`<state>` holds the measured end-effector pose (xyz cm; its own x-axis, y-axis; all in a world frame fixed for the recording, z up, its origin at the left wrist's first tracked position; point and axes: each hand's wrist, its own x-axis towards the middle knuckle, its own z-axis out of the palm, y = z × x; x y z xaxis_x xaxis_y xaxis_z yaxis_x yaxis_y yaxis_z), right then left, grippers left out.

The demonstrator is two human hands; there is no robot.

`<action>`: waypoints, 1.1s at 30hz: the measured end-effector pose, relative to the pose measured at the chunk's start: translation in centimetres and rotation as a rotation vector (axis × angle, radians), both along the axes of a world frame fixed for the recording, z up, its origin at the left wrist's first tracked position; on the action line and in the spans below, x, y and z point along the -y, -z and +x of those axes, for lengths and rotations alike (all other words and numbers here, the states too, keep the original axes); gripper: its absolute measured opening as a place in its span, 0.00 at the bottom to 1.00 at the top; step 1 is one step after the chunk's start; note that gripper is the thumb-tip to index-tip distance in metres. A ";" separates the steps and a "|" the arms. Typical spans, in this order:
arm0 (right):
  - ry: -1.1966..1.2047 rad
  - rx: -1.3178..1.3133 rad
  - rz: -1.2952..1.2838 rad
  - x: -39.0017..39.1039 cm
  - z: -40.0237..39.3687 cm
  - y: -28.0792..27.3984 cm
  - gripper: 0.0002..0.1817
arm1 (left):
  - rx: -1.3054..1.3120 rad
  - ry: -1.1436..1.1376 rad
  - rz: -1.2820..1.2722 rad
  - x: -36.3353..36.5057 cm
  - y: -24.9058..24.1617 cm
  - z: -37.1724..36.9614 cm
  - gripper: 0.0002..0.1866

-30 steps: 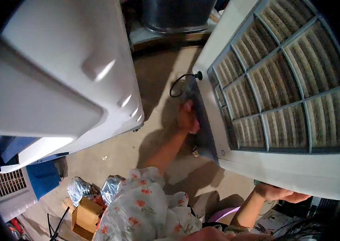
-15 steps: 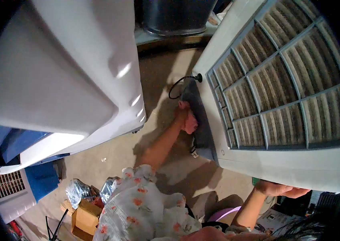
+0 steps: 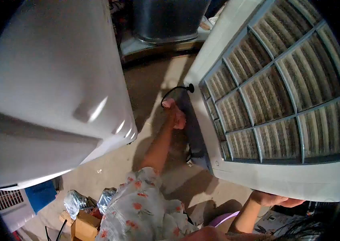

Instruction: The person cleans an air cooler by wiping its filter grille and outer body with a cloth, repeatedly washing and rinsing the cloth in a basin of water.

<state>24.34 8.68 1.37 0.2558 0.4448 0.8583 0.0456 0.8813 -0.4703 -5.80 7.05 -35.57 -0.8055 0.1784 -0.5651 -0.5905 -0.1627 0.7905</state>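
A pink cloth [image 3: 180, 120] is bunched in my left hand [image 3: 171, 114], whose fingers are closed round it. The cloth lies against the dark lower side [image 3: 196, 130] of a large white appliance casing [image 3: 254, 172]. That casing is tilted and has a wide grille [image 3: 270, 90] with ribbed, dusty-looking panels behind it. My right hand [image 3: 272, 199] is closed on the casing's bottom edge at the lower right; some of its fingers are hidden beneath it. A black cord [image 3: 170, 90] curves from a round black fitting on the casing, close to the cloth.
Another big white housing [image 3: 53, 92] fills the left. A dark metal container [image 3: 166, 20] stands at the top. Lower left are an open cardboard box [image 3: 85, 225], foil-like wrapped items [image 3: 75, 203] and a blue-and-white grilled unit [image 3: 39, 197]. A purple rim [image 3: 223, 219] shows near my right forearm.
The view has shifted, with the left housing filling more of it. My left hand and the cloth appear slightly farther left and higher, nearer the cord. My right hand keeps its hold on the casing.
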 end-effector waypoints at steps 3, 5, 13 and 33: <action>-0.073 0.012 0.023 0.0 -0.1 -0.2 0.29 | -0.002 0.050 -0.099 0.5 1.1 -0.1 0.24; -0.109 0.020 0.036 -0.1 0.0 -0.4 0.29 | -0.008 0.083 -0.138 0.6 1.2 -0.2 0.24; -0.346 0.088 0.138 0.2 -0.9 -2.0 0.26 | -0.207 0.130 -0.229 0.9 -4.6 -1.0 0.26; -0.213 -0.047 -0.106 -0.3 0.6 -0.5 0.30 | -1.014 0.491 -0.093 9.9 -15.4 27.2 0.23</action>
